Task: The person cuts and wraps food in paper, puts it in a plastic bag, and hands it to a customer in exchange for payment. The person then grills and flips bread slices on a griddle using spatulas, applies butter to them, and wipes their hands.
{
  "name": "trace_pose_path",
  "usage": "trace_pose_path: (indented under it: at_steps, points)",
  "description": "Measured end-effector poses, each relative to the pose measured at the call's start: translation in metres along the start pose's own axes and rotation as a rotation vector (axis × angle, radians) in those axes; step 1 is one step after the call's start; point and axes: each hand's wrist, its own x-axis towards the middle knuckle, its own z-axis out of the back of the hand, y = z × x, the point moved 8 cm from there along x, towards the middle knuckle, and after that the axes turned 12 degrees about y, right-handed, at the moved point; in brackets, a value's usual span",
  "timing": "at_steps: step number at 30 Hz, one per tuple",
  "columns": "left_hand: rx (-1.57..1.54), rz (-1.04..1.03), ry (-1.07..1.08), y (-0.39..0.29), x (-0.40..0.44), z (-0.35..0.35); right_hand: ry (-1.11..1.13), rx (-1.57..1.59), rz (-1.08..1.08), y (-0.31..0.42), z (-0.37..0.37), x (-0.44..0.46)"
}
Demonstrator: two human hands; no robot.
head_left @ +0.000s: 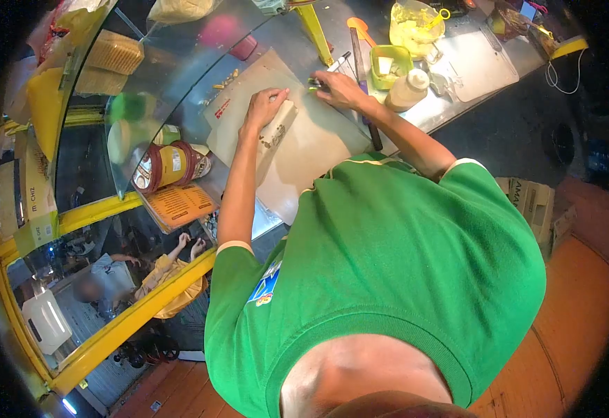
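On the worktop, a pale wrapped roll [277, 127] lies on a large sheet of paper [311, 150]. My left hand [267, 108] rests on the upper end of the roll, its fingers bent and pressed together. To the right, beyond the roll, my right hand [337, 90] is closed around a small dark object [316, 84] with a bit of green, too small to name. Small yellowish pieces [226, 80] lie near the paper's far left edge.
Right of my right hand are a green container [390, 66], a squeeze bottle [408, 90], a yellow bowl [416, 26] and a white board [482, 66]. A glass screen, jars [172, 166] and an orange menu [179, 206] stand left. People are beyond the yellow frame [137, 313].
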Motion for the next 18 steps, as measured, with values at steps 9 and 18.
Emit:
trace_pose_path:
  at_steps: [9,18]
  points:
    - [-0.005,0.016,-0.019,0.002,0.002,-0.001,0.227,0.242,0.041,0.019,-0.048,0.024]
    - [-0.062,0.054,0.016,0.006,0.003,-0.004,0.218,0.367,0.001,0.016,-0.051,0.03]
